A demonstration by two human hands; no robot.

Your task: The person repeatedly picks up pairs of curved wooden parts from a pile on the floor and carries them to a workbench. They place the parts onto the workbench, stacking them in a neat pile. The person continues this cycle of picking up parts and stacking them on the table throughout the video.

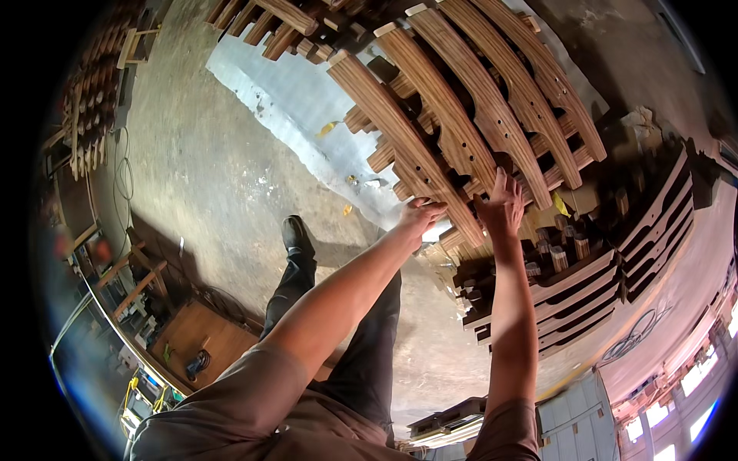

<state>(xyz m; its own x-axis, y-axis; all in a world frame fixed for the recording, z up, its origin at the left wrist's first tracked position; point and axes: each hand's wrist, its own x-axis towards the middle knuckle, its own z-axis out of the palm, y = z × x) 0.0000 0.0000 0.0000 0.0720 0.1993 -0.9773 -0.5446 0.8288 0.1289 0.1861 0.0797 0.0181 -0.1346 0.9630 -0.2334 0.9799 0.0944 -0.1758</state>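
In front of me several long, curved wooden planks (503,115) with drilled holes and cut-out edges lie side by side across shorter wooden pieces (382,157). My left hand (420,218) is closed at the left edge of the leftmost plank (400,131), near its close end; its fingers curl onto the wood, and some are hidden. At the close end of the second plank (442,107) is my right hand (503,206). Its thumb and fingers lie on either side of that end, gripping it.
More shaped wooden parts stand stacked at the right (576,300), beside upright wooden blocks (559,256). A pale sheet (284,100) covers some of the concrete floor (184,131). Wooden parts are piled at the far left (88,115), and a brown board (201,338) lies lower left.
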